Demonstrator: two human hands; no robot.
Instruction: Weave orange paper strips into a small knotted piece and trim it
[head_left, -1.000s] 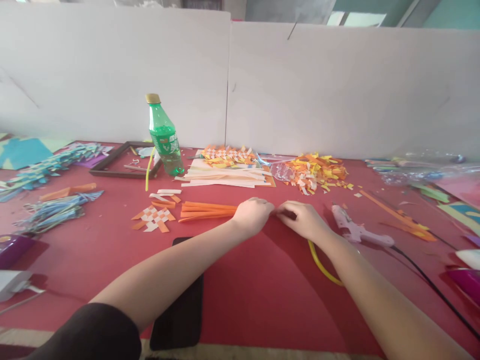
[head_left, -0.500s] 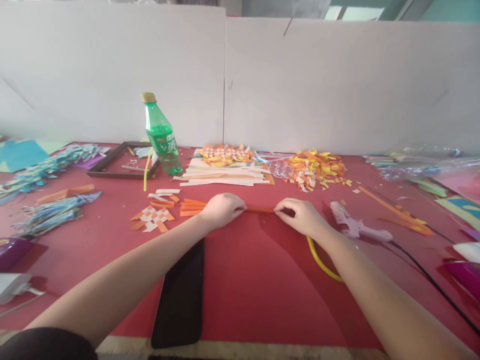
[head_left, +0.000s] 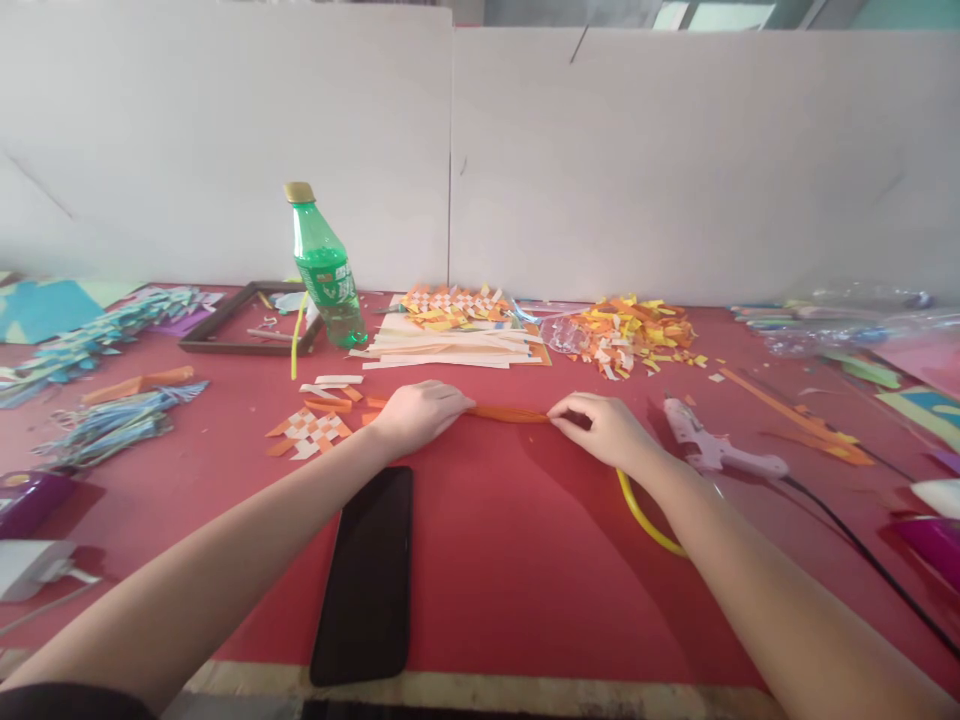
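Observation:
Between my two hands stretches an orange paper strip, possibly several strips lying together. My left hand grips it with fingers closed over the top, and orange ends show past its left side. The other end is pinched between thumb and fingertips of my right hand. Left of my left hand lies a small woven piece of orange and white paper strips, with short loose strips just behind it. Under my left forearm rests a black phone. A yellow loop shows partly beneath my right wrist.
A green bottle stands beside a dark frame. White paper strips and a pile of orange and yellow scraps lie at the back. To the right is a glue gun with its black cable. White panels close off the rear.
My left hand has slid left along the orange strips, so a longer, wider stretch shows between my hands. My right hand stays nearly in place.

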